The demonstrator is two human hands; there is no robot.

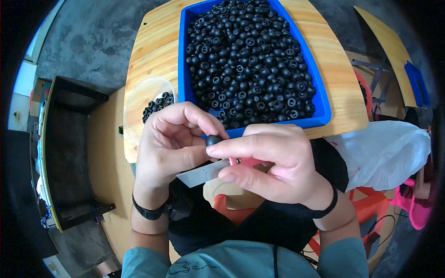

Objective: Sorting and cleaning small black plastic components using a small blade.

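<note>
My left hand [167, 143] pinches a small round black part [213, 140] between thumb and fingertips, just in front of the tray. My right hand [276, 162] grips a small knife [204, 173] with a pink-red handle and a slanted metal blade. The blade points left, below the black part and close to my left thumb. The tip of my right index finger touches the part. Beyond both hands stands a blue tray [321, 119] heaped with many black parts [250, 60] of the same look, some showing ringed holes.
Left of the tray, a clear round tub [134, 99] holds some black parts. Both rest on a wooden table [340, 88]. A white plastic bag [380, 150] and a pink stool [410, 206] are at the right. A dark shelf unit [69, 153] stands at the left.
</note>
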